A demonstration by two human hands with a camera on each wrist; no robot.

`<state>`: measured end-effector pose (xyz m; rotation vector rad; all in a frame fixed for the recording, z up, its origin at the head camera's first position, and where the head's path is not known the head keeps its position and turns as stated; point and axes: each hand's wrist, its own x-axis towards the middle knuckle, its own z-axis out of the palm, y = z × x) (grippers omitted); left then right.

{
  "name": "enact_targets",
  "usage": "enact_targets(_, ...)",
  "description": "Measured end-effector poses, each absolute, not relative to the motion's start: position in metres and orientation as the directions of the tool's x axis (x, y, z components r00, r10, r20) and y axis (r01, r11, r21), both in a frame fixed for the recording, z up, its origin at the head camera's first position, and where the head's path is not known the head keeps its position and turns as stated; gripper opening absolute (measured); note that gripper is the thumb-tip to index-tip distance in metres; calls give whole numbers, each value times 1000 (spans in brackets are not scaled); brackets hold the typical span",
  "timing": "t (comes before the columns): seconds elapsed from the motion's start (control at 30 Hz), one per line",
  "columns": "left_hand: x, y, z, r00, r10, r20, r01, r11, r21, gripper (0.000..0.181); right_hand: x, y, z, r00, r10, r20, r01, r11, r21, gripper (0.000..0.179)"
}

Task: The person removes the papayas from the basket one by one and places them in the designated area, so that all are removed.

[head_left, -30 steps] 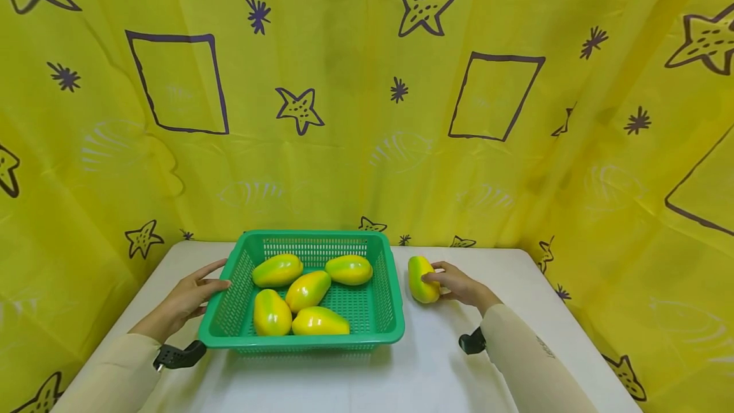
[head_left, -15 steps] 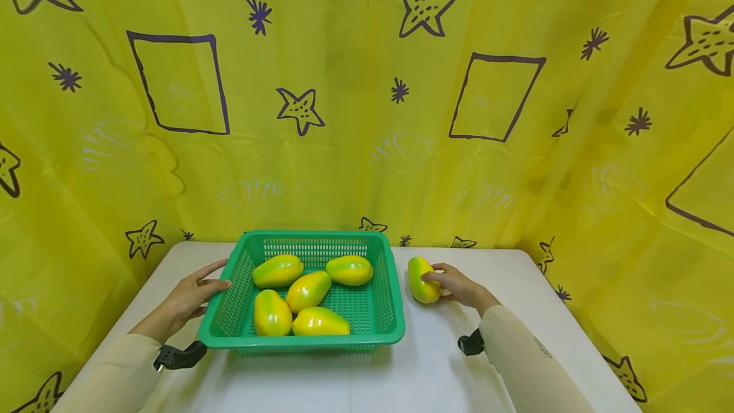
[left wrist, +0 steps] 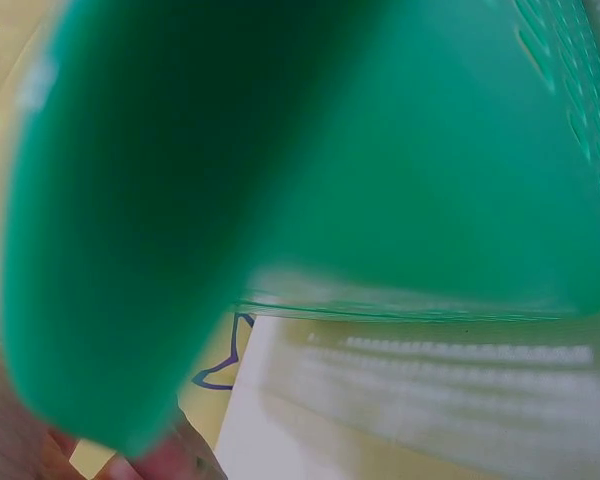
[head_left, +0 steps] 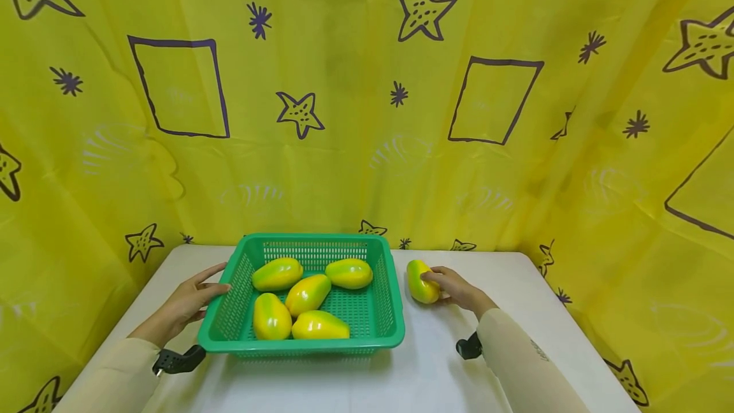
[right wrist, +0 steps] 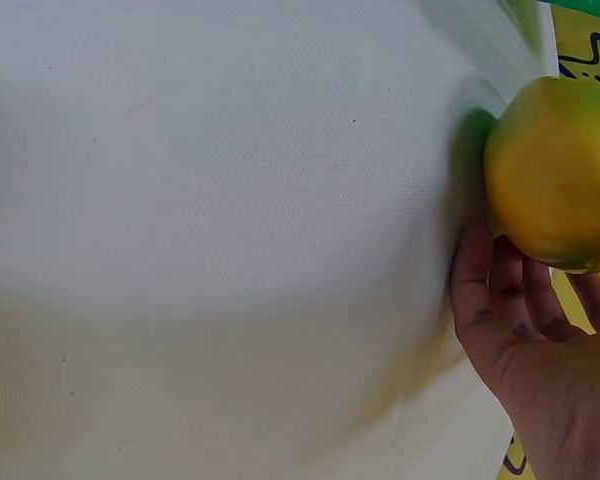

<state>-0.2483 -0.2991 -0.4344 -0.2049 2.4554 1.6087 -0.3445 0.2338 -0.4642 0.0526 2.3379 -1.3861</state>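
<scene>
A green plastic basket (head_left: 309, 343) with perforated sides stands left of centre on the table. My left hand (head_left: 186, 301) grips its left rim, thumb over the top and fingers below on the outer side; in the left wrist view the rim (left wrist: 110, 300) hides most of that hand. Inside the basket lie several glossy yellow-green papayas (head_left: 308, 294). Just right of the basket, my right hand (head_left: 455, 287) holds another papaya (head_left: 417, 282) by its right side, thumb on top. From the right wrist, curled fingers (right wrist: 475, 290) show under the end of this papaya (right wrist: 555, 180), close to the tabletop.
The white table (head_left: 418, 362) ends at a yellow curtain (head_left: 344, 177) printed with starfish, which hangs behind it and along both sides. Black wrist straps (head_left: 179, 359) sit over the pale sleeves (head_left: 524, 362).
The right hand and its papaya have shifted very slightly left. The head view has tipped up a touch. The left hand, the basket and the papayas in it stay put.
</scene>
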Motion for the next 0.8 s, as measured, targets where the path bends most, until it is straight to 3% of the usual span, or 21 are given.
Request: enact_targets(0.8,-247,-298,-434,-972,-9,-235,-217,414,884,79,-343,236,-459,-908,-195,-372,240,487,-840,69)
